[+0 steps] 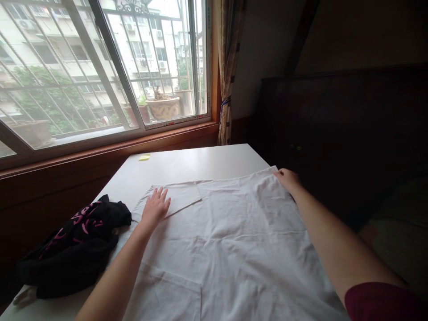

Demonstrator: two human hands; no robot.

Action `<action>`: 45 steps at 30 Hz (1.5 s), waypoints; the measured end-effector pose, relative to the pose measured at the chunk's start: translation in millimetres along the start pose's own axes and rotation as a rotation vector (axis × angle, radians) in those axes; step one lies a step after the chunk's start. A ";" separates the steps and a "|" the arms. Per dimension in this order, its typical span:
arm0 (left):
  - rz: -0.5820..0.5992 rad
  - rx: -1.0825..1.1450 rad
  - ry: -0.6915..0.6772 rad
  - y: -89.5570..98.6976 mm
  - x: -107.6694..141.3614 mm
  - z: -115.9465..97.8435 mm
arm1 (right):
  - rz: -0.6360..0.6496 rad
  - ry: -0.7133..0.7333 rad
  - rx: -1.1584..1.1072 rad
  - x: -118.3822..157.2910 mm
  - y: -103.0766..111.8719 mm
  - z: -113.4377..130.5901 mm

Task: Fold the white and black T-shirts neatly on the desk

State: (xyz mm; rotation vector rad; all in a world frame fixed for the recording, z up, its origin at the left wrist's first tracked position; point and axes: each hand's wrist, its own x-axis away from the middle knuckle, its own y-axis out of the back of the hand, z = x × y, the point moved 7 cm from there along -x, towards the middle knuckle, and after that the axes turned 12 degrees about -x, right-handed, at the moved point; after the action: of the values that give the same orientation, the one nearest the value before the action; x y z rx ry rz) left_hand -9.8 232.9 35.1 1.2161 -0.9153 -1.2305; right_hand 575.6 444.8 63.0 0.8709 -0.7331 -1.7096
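While right fingers (280, 172) pinch white cloth (240, 223), left fingers (162, 195) spread on it, outside pot (164, 109) holding plant (160, 94)

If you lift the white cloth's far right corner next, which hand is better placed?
Right, I think: the right hand pinches the cloth at that corner, while the left hand rests open near the far left one.

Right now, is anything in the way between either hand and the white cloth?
Nothing visible is: the left hand rests on the white cloth near its far left corner, and the right hand grips the far right corner. The black garment lies off left.
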 end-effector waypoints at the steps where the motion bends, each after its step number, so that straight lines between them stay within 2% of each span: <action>1: 0.017 0.008 0.007 -4.4 -11.0 -1.7 | -0.003 0.005 0.001 -0.5 0.3 0.7; 4: 0.058 0.026 0.043 -18.9 -28.9 -1.4 | -0.008 0.017 0.012 -4.7 0.5 2.3; 7: 0.083 0.036 0.091 -28.6 -30.9 5.2 | -0.004 0.017 0.030 -9.5 -2.2 3.9; 19: 0.132 0.007 0.178 -38.0 -25.2 37.2 | 0.052 0.022 0.090 -18.8 -25.7 14.7; 25: 0.141 -0.003 0.178 -41.1 -27.2 40.9 | 0.038 0.051 0.153 0.1 -29.0 24.5; 29: 0.147 -0.004 0.178 -42.6 -28.6 43.3 | -0.022 0.128 0.175 21.5 -32.2 55.8; 32: 0.146 -0.002 0.180 -43.2 -29.1 45.9 | 0.054 0.260 0.154 42.9 -57.6 97.7; 36: 0.134 -0.005 0.188 -43.6 -28.3 50.9 | 0.281 0.474 0.116 90.2 -119.3 157.7; 38: 0.128 -0.007 0.198 -44.0 -27.1 54.8 | 0.382 0.529 0.105 114.0 -148.2 177.1; 41: 0.125 -0.010 0.215 -45.0 -25.3 61.7 | 0.465 0.535 0.099 131.8 -173.5 188.1; 45: 0.123 -0.009 0.222 -46.7 -24.5 68.1 | 0.491 0.477 0.108 117.9 -175.5 178.9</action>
State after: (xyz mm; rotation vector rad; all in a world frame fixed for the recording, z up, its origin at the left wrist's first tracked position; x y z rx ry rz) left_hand -88.2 248.8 3.3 1.2424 -0.8062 -0.9795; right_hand 312.4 391.1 -4.6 1.0246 -0.6463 -0.9864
